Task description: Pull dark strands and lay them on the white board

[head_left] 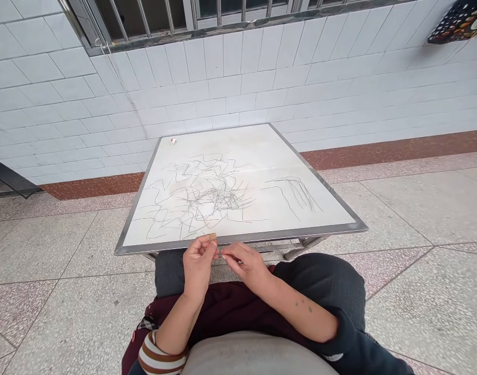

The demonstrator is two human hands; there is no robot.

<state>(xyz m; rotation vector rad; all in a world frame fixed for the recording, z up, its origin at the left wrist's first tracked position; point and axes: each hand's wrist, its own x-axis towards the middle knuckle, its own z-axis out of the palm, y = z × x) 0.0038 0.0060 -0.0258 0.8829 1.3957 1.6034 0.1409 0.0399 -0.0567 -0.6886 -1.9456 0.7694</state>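
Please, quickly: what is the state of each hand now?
Left hand: closed in a pinch, with a tan piece; whether held or worn cannot be told.
Right hand: closed in a pinch; what it holds, if anything, is too small to tell.

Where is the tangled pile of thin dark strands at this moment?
In the head view, the tangled pile lies on the left half of the white tabletop, just beyond the left hand, with a smaller bundle to its right.
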